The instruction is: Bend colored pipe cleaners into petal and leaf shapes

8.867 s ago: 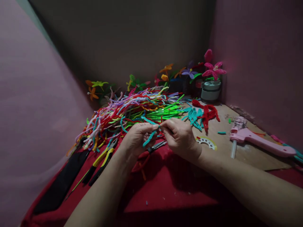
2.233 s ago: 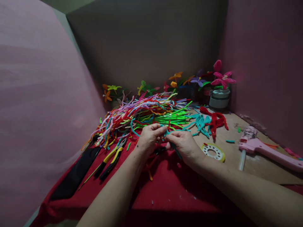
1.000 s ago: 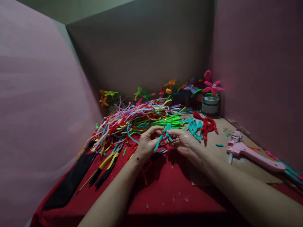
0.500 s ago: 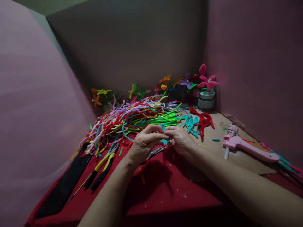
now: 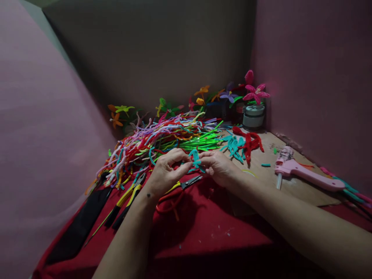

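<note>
A small teal pipe-cleaner piece (image 5: 195, 158) with looped parts is held up between both hands near the middle of the view. My left hand (image 5: 170, 168) pinches its left side with thumb and forefinger. On the other side, my right hand (image 5: 216, 166) grips its right edge with bent fingertips. Just below the hands, scissors (image 5: 186, 183) with yellow and red handles lie on the red cloth (image 5: 215, 232). Behind them spreads a large heap of colourful pipe cleaners (image 5: 162, 133).
A pink glue gun (image 5: 305, 174) rests on a brown board (image 5: 299, 195) at right, near teal (image 5: 235, 147) and red (image 5: 251, 143) looped pieces. Pliers (image 5: 129, 195) and a black pouch (image 5: 80, 224) lie left. Pipe-cleaner flowers (image 5: 255, 93) stand behind.
My hands have drawn slightly apart and my left hand has shifted left. More of the teal piece shows between them, and more of the scissors is uncovered. The view has tilted slightly.
</note>
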`<state>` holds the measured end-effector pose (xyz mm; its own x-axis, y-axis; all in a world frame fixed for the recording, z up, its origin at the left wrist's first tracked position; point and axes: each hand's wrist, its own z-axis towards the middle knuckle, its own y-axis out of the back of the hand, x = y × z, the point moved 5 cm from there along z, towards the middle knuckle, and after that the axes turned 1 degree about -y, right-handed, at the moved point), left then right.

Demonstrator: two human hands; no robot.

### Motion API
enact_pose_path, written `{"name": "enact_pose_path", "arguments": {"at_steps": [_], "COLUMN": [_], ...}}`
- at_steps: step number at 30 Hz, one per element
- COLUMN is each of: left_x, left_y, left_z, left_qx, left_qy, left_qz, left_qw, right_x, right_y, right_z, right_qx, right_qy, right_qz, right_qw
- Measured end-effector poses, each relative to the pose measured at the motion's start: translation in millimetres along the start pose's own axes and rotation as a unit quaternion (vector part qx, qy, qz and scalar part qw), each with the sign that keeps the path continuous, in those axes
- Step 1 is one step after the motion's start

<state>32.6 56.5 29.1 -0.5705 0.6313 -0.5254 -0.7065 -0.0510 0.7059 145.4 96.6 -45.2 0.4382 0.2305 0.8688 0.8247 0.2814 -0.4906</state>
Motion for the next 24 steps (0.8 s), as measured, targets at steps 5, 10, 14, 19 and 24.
{"name": "enact_pose_path", "arguments": {"at_steps": [5, 10, 14, 19, 24], "left_x": [3, 4, -2, -4, -4], "left_y": [0.1, 0.6, -4.3, -13.3, -15.8], "left_z": [-1, -1, -1, -4, -4], "left_qx": [0.011, 0.023, 0.051, 0.082, 0.084], "left_qy": [-0.014, -0.019, -0.04, -0.045, -0.054], "left_qz": [0.046, 0.084, 0.118, 0.17, 0.201], "left_qw": [0.999, 0.996, 0.991, 0.981, 0.975], "right_x": [4, -1, -7, -11, -12], "right_y": [-7, -5, -1, 1, -2], "right_z": [-5, -3, 0, 0, -3], "right_qx": [0.02, 0.015, 0.009, 0.024, 0.034], "right_qy": [-0.018, -0.013, 0.009, 0.023, 0.021], "right_qz": [-0.009, -0.047, -0.09, -0.107, -0.134], "right_qw": [1.0, 0.999, 0.996, 0.994, 0.99]}}
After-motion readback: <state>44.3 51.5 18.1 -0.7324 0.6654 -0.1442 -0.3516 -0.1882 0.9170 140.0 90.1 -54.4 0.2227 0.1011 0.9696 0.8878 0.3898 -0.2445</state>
